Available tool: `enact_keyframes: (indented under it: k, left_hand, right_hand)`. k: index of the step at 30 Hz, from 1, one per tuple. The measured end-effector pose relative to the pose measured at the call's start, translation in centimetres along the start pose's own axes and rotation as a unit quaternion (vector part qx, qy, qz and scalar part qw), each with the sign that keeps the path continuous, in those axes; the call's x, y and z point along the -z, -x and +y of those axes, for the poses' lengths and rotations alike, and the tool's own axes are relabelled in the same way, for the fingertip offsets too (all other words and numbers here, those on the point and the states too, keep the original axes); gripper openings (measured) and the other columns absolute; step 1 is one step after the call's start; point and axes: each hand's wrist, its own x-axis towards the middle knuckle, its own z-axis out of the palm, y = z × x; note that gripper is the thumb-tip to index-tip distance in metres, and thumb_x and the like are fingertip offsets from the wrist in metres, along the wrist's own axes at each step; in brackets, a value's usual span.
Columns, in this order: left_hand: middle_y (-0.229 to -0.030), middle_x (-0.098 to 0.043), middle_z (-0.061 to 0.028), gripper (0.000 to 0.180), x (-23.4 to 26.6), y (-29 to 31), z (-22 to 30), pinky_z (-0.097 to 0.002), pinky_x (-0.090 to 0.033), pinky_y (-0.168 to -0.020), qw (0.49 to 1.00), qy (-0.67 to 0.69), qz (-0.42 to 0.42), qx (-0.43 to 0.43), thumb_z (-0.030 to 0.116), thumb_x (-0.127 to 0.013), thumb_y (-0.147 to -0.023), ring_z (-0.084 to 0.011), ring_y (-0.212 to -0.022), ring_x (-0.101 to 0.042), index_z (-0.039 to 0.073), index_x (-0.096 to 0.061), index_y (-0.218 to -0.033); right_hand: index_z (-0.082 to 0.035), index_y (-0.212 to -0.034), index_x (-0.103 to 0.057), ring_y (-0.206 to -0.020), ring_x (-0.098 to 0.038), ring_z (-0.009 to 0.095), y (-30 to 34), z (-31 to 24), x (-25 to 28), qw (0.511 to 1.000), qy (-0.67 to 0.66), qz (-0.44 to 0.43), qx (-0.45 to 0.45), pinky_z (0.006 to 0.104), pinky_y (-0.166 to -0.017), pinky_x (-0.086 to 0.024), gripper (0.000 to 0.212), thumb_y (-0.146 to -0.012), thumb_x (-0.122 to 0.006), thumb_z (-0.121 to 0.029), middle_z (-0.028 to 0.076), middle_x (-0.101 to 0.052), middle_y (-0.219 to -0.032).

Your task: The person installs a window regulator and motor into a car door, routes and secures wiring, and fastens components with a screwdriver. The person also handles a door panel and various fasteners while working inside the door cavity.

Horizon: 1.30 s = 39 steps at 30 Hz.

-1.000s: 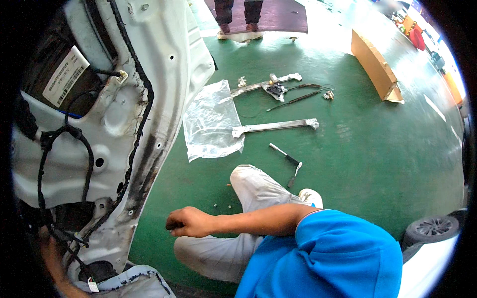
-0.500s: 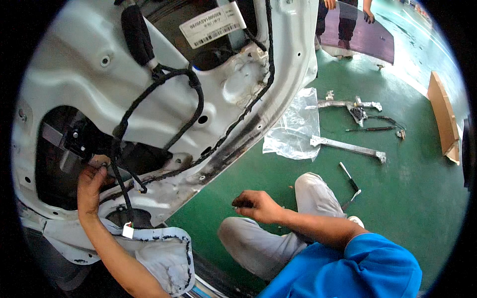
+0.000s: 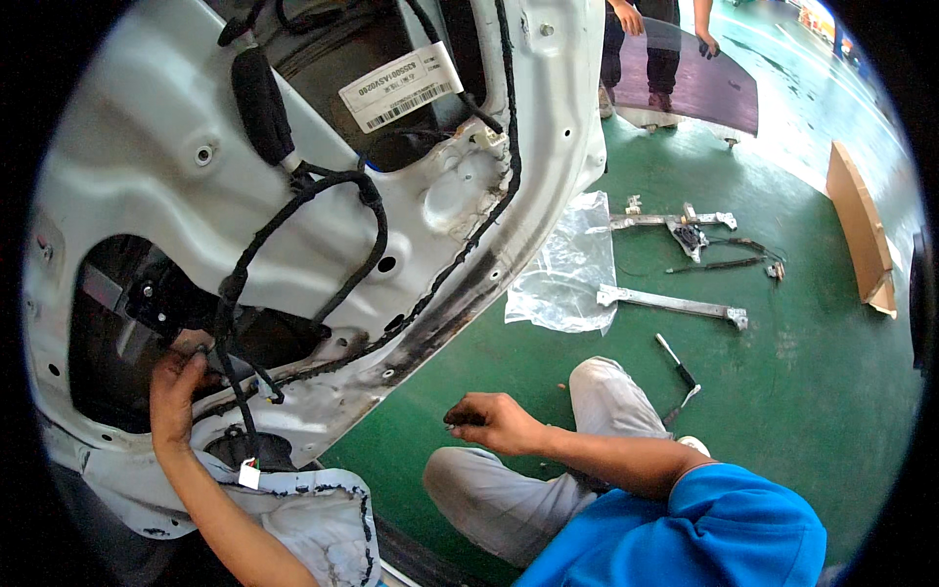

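A bare silver car door panel fills the left side. My left hand reaches into its dark lower opening, fingers curled together at a metal bracket beside the black wiring harness. Whatever its fingertips grip is hidden. My right hand hovers over my knees with thumb and fingers pinched. A tiny shiny piece shows at those fingertips, too small to name. A white connector dangles from the harness next to my left forearm.
On the green floor lie a window regulator, a metal rail, clear plastic and a black-and-white rod-like tool. Cardboard stands at right. At the back, another person's hands hold a tinted window glass.
The view has shifted slightly, so the door and floor parts sit a little differently in it. Both hands keep nearly the same places, fingers still closed.
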Motion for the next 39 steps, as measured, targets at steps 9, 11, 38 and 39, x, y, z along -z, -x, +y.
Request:
enact_keyframes:
  k: [9, 11, 38, 39]
  left_hand:
    - [-0.106, -0.069, -0.0077, 0.036, -0.3, 0.1, 0.5, -0.0320, -0.049, -0.087, 0.995, -0.091, 0.040, -0.006, 0.028, -0.070, -0.090, -0.0184, -0.096, -0.064, 0.001, -0.067, -0.113]
    - [-0.088, -0.068, -0.0066, 0.034, 0.0, -0.3, 0.0, -0.0329, -0.050, -0.076, 0.993, -0.114, 0.039, 0.016, 0.031, -0.071, -0.089, -0.0170, -0.080, -0.063, 0.000, -0.067, -0.101]
    - [-0.094, -0.070, -0.0039, 0.041, 0.1, -0.9, -1.0, -0.0299, -0.053, -0.075, 0.995, -0.032, -0.049, -0.083, 0.040, -0.070, -0.088, -0.0133, -0.084, -0.064, 0.003, -0.071, -0.107]
    - [-0.093, -0.070, -0.0044, 0.041, -0.1, -0.8, -1.0, -0.0301, -0.053, -0.073, 0.994, -0.015, -0.042, -0.101, 0.040, -0.070, -0.088, -0.0137, -0.082, -0.064, 0.002, -0.071, -0.105]
  right_hand:
    - [-0.001, -0.103, -0.069, -0.078, -0.068, 0.026, -2.8, -2.9, -0.1, 0.999, 0.001, 0.023, 0.041, 0.0357, -0.071, -0.055, 0.022, -0.083, -0.073, -0.007, 0.015, -0.067, -0.091]
    - [0.000, -0.103, -0.069, -0.075, -0.067, 0.023, -4.3, -4.2, -0.9, 0.997, 0.006, 0.043, 0.065, 0.0338, -0.067, -0.054, 0.022, -0.083, -0.074, -0.008, 0.014, -0.066, -0.090]
    - [-0.001, -0.097, -0.066, -0.074, -0.065, 0.031, -14.9, -7.0, -12.6, 0.902, 0.228, 0.189, 0.315, 0.0380, -0.063, -0.051, 0.020, -0.078, -0.073, 0.000, 0.014, -0.064, -0.088]
    - [-0.003, -0.096, -0.066, -0.073, -0.063, 0.034, -14.9, -7.1, -12.9, 0.903, 0.224, 0.190, 0.312, 0.0407, -0.063, -0.050, 0.020, -0.077, -0.074, -0.001, 0.014, -0.063, -0.086]
